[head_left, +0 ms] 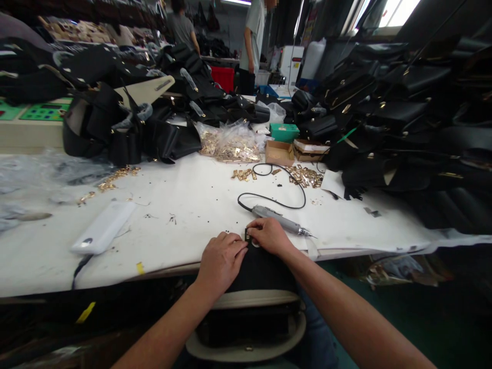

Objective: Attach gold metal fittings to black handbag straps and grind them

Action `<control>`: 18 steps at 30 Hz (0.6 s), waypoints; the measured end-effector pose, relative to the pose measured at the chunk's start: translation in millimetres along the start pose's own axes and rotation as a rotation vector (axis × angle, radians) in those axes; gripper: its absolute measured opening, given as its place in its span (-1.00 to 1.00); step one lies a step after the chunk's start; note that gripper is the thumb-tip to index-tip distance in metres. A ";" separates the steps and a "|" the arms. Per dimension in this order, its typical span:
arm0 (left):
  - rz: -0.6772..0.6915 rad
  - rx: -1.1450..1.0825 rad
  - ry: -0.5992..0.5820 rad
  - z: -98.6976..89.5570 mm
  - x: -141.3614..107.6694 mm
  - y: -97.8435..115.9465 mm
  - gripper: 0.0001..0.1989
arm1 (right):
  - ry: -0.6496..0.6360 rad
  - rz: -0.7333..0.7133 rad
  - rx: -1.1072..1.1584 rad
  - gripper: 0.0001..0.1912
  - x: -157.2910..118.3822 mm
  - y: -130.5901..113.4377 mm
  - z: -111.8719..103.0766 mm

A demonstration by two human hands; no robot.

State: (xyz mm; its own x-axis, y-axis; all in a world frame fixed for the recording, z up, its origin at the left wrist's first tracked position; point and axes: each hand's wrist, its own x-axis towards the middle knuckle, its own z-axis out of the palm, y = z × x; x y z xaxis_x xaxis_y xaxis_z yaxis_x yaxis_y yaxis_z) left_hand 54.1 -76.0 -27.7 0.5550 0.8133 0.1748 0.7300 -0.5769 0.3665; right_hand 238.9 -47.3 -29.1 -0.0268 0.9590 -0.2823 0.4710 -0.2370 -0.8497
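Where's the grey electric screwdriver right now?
In the head view, the grey electric screwdriver lies on the white tabletop right of centre, just beyond the right hand, with its black cord looping behind it.

1) Strong light glares in the window (398, 12) at upper right
2) The white table (169, 197) looks bright, while both lower corners are dark
3) The black bags (415, 120) toward the right edge appear stretched and blurred

White table (169, 187): screwdriver (279, 220), gold fittings (307, 176)
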 end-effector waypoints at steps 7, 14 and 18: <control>0.028 0.061 -0.017 -4.6 4.0 2.1 -0.86 | 0.029 -0.085 -0.220 -0.83 -0.2 -7.9 -0.7; 0.051 0.091 -0.037 -5.2 5.2 1.4 -0.85 | 0.103 -0.203 -0.403 -0.82 3.9 4.6 5.3; 0.071 0.124 -0.051 -5.8 5.2 2.0 -0.84 | 0.151 -0.246 -0.411 -0.85 5.9 10.5 7.0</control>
State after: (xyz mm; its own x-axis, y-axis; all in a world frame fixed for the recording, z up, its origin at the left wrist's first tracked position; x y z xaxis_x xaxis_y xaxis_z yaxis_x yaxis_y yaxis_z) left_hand 56.2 -72.5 -20.8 0.6245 0.7668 0.1484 0.7298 -0.6406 0.2387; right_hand 237.6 -45.2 -42.8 -0.0671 0.9977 -0.0027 0.7760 0.0505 -0.6287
